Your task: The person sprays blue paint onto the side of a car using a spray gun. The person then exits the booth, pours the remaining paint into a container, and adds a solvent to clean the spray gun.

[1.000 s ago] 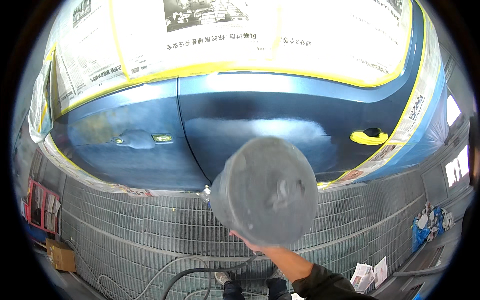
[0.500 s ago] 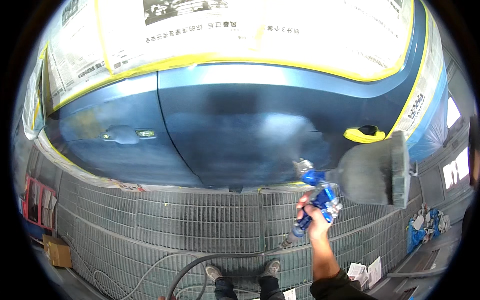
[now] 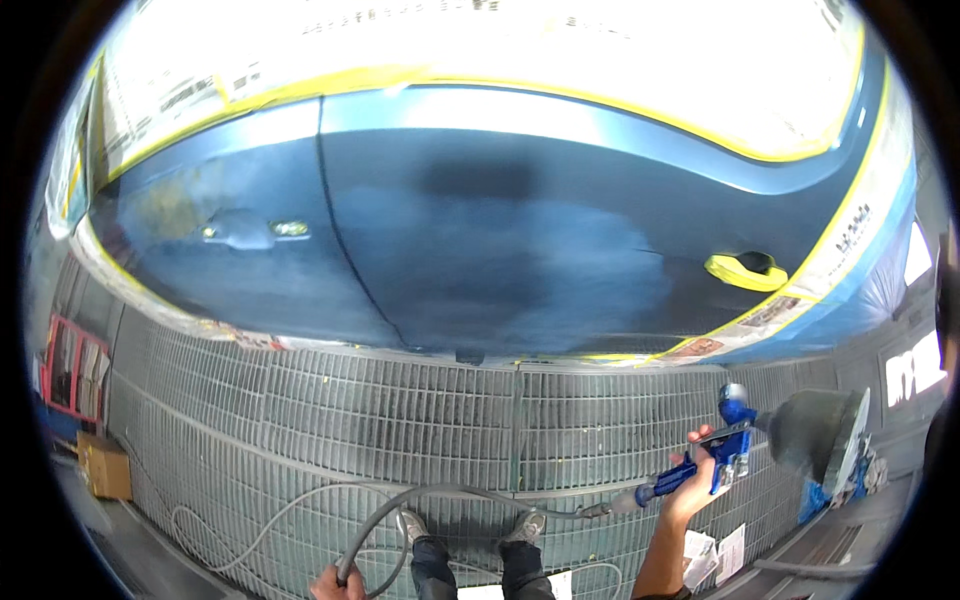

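Right hand [image 3: 694, 488], lower right: fingers wrapped round spray gun [image 3: 737, 440]; left hand [image 3: 337, 586], lower left, fingers closed on hose [image 3: 430, 490]. Blue panel [image 3: 500, 250], centre, looks partly coated; yellowish patch [image 3: 172, 212], left, seemingly uncovered.

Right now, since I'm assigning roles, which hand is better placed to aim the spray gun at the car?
Probably the right hand: it grips the blue spray gun, while the left hand holds the grey hose.

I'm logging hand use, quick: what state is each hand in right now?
Left hand: closed, holding the grey hose.
Right hand: closed, holding the blue spray gun by its handle.
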Demonstrator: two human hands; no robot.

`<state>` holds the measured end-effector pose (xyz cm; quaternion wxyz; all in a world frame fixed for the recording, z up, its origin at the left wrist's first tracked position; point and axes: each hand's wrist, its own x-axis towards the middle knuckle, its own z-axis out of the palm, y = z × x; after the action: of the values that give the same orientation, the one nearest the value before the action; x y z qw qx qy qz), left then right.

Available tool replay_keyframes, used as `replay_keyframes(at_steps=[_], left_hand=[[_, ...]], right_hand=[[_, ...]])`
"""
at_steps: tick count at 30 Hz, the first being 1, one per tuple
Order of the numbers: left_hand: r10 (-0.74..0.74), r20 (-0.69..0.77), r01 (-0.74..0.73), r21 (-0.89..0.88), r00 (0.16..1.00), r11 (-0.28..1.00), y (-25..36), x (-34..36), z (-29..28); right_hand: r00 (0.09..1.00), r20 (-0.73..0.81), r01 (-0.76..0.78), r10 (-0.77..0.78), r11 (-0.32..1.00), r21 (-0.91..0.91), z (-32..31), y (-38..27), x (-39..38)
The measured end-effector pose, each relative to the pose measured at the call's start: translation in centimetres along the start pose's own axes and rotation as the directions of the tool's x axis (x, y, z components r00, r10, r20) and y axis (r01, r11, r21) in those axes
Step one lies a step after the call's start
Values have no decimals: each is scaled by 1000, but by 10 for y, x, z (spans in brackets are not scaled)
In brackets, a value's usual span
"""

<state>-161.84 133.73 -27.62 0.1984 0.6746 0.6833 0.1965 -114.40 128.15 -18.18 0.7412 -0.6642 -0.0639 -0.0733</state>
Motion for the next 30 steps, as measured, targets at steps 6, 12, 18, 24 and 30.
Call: replay_keyframes(at_steps=[6,12,18,24,30], left_hand=[[-106,11,104,120,994,987,-99,-25,-13],[-401,344,325,257,849,910,-204,-130,-94],[-238,715,281,60,658,958,-166,-89,-118],[423,506,327,-843,751,428,44,-12,-103],[429,521,265,-809,738,525,62,-18,-143]], right_hand=[[913,406,-75,44,995,63,18,18,-82],[477,735,-424,481,859,-287,-1,10,-187],[308,844,-520,440,820,-238,16,-40,-272],[331,793,-725,512,676,-134,41,-128,-340],[538,841,188,60,964,-189,34,-202,-332]])
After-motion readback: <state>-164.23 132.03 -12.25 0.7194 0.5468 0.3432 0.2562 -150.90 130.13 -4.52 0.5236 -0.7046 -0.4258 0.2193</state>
